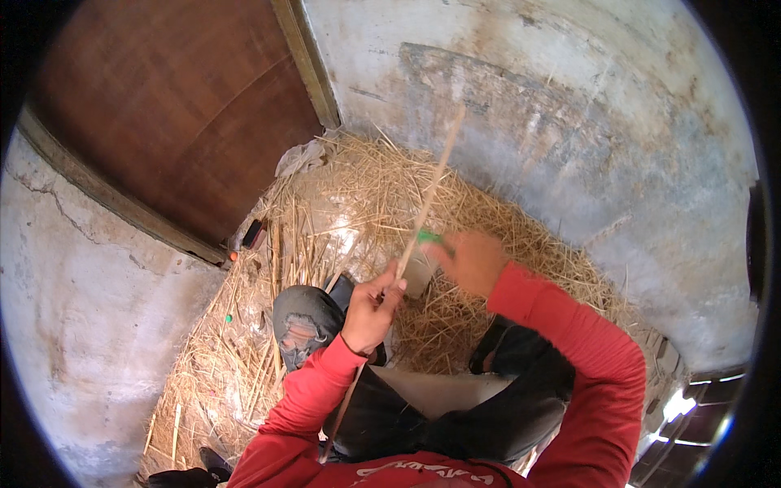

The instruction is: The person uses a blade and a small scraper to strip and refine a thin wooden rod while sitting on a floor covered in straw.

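My left hand is closed around a long, thin, straw-coloured strip, which looks like split reed or cane. The strip slants up and away to the right, and its lower end trails down past my left wrist toward my lap. Close beside the strip, my right hand is smeared by motion. A small bright green thing shows at its fingertips, against or just next to the strip. Its kind is too blurred to tell, and it seems to be held in the right fingers.
Loose straw covers the floor around my legs. A dark block-like object, an orange bit and a green bit lie to the left. A crumpled cloth lies by the brown door. Worn plaster walls stand close around.
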Action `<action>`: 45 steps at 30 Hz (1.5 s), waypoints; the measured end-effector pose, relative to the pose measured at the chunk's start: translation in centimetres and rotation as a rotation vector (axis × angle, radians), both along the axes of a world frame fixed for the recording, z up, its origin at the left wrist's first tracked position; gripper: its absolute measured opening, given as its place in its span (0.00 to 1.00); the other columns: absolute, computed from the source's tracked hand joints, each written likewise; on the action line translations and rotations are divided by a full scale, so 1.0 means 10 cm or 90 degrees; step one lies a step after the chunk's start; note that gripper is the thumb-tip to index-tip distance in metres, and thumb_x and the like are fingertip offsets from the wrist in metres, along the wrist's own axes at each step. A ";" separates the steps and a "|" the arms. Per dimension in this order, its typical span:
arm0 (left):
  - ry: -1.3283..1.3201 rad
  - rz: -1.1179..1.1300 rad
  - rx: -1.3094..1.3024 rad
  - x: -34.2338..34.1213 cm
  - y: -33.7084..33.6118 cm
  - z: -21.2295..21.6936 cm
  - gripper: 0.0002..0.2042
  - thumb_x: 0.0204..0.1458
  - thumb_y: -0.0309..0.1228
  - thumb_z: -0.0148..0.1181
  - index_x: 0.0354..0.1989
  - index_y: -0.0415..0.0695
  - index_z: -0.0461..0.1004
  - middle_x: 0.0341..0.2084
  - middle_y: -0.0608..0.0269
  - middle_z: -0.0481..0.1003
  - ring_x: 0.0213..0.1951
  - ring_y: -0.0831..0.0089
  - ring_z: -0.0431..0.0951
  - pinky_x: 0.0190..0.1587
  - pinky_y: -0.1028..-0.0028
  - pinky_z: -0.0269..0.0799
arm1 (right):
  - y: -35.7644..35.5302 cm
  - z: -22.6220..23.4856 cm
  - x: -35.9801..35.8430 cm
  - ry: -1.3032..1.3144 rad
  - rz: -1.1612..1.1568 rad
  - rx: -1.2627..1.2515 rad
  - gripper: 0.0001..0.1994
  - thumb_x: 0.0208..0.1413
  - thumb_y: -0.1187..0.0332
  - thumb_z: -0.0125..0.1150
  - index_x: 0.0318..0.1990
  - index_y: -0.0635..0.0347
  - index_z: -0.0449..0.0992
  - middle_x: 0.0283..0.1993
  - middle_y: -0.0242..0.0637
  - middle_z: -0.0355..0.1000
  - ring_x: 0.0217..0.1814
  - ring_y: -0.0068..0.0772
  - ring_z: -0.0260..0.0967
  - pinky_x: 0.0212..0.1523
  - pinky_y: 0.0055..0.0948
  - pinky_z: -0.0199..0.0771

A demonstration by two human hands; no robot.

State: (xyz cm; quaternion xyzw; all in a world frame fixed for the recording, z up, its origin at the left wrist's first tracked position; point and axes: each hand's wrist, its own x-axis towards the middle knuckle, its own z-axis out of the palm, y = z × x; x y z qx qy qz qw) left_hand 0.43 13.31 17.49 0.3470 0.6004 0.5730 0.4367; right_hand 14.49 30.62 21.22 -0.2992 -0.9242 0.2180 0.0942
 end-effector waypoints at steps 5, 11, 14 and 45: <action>-0.027 -0.110 -0.046 0.09 -0.16 0.02 0.19 0.64 0.29 0.55 0.62 0.36 0.69 0.19 0.78 0.63 0.20 0.89 0.59 0.23 0.83 0.56 | 1.16 0.22 0.43 0.052 -0.235 -0.027 0.31 0.68 0.45 0.41 0.34 0.67 0.79 0.26 0.55 0.72 0.31 0.57 0.72 0.38 0.50 0.71; -0.092 -0.127 -0.032 0.06 0.00 0.08 0.20 0.65 0.30 0.53 0.64 0.40 0.67 0.18 0.76 0.63 0.18 0.88 0.59 0.21 0.82 0.56 | 0.87 0.12 0.45 0.152 -0.133 -0.023 0.32 0.65 0.42 0.47 0.29 0.70 0.73 0.16 0.46 0.61 0.16 0.44 0.52 0.23 0.43 0.61; -0.120 -0.080 -0.006 0.03 0.02 0.08 0.19 0.66 0.30 0.52 0.64 0.40 0.67 0.17 0.76 0.63 0.17 0.88 0.58 0.20 0.82 0.55 | 0.23 0.22 0.22 0.070 0.037 -0.062 0.29 0.65 0.43 0.46 0.31 0.64 0.77 0.21 0.53 0.70 0.23 0.57 0.69 0.28 0.52 0.68; -0.110 -0.176 -0.028 -0.03 -0.33 0.01 0.19 0.66 0.27 0.51 0.65 0.42 0.66 0.16 0.77 0.61 0.17 0.89 0.56 0.19 0.82 0.52 | 2.31 -0.54 1.44 0.138 -0.501 0.016 0.33 0.62 0.41 0.48 0.34 0.71 0.79 0.33 0.63 0.74 0.41 0.63 0.74 0.44 0.48 0.69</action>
